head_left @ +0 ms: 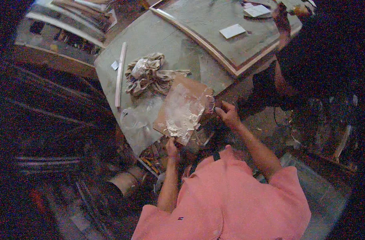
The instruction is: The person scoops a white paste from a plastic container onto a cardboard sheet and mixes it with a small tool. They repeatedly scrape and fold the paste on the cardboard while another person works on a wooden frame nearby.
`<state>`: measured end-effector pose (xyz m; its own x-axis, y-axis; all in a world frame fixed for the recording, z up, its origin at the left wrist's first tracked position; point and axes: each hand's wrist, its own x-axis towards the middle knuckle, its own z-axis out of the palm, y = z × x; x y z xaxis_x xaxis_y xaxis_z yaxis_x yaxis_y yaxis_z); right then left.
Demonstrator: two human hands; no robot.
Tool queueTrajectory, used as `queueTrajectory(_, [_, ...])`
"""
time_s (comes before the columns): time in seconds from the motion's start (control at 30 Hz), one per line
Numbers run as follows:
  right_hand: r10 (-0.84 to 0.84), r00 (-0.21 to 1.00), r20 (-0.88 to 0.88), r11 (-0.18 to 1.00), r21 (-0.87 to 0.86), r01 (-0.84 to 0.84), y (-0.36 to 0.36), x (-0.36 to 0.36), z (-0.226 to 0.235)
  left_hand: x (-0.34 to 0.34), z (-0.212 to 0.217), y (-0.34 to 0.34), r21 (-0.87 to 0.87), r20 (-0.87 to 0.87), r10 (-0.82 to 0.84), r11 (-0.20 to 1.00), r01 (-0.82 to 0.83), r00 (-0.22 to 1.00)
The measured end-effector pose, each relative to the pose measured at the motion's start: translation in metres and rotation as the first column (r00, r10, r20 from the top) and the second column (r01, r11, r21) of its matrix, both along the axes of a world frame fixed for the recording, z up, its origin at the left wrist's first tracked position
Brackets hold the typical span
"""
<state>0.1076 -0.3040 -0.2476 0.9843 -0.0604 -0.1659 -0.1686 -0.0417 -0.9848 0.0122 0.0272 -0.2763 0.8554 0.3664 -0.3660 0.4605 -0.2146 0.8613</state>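
Note:
A brown board (192,87) smeared with cream-white paste (182,122) is tilted over the near edge of the table. My left hand (172,149) is closed on the board's lower edge. At the board's right edge my right hand (229,116) is closed, its fingers curled around a small tool that looks like a putty knife; its flat blade (209,104) touches the board's side. Blur and dim light hide the handle. Just beyond the board lies a crumpled, stained cloth (148,74).
The grey-green table (110,64) carries a thin white strip (121,74), a wooden frame (206,44) and a white card (232,31). A clear round lid-like thing (130,119) lies near the left edge. At the right, another person's arm (284,36) reaches over the frame.

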Motion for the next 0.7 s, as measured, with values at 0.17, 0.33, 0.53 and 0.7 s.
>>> queueTrajectory(0.17, [0.353, 0.786, 0.507, 0.818, -0.575, 0.003, -0.007, 0.021, -0.021, -0.007, -0.021, -0.005, -0.127, -0.047, 0.264, 0.955, -0.268, 0.963])
queueTrajectory(0.33, [0.452, 0.694, 0.561, 0.801, -0.597, -0.039, 0.002, 0.014, -0.048, -0.012, -0.018, 0.005, 0.073, -0.094, 0.008, 0.997, -0.002, 0.995])
queueTrajectory(0.53, [0.369, 0.795, 0.482, 0.672, -0.729, 0.131, 0.037, -0.004, -0.057, -0.002, 0.009, 0.008, 0.012, -0.037, -0.249, 0.968, 0.249, 0.968])
queueTrajectory(0.7, [0.362, 0.769, 0.527, 0.652, -0.733, 0.195, 0.040, -0.011, -0.088, -0.001, -0.005, 0.022, 0.139, 0.055, -0.357, 0.927, 0.347, 0.932])
